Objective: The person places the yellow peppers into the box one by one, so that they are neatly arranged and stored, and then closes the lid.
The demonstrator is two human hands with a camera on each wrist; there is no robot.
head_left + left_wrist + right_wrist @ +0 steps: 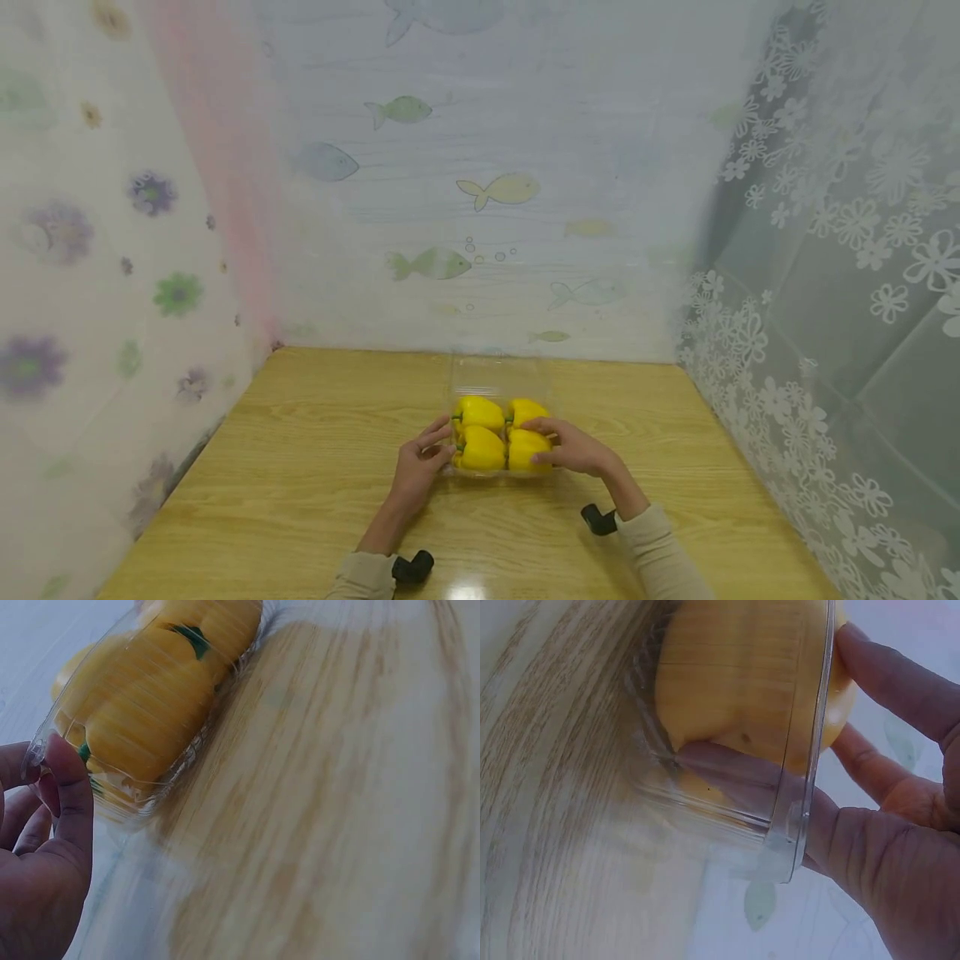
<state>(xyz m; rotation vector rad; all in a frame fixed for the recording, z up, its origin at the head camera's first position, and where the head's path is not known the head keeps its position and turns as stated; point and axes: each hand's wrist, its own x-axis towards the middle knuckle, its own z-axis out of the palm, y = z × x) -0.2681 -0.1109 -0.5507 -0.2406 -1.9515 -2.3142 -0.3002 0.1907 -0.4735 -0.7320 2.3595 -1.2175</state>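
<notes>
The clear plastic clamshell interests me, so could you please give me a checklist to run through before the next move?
1. Four yellow bell peppers inside the clear plastic clamshell: ok, two by two.
2. Lid out of the hands' way: ok, open at far side.
3. Left hand on the clamshell: ok, pinching its left rim.
4. Right hand clear of the peppers: not ok, gripping the near right bell pepper.
5. Firmness of that grip: cannot tell.
</notes>
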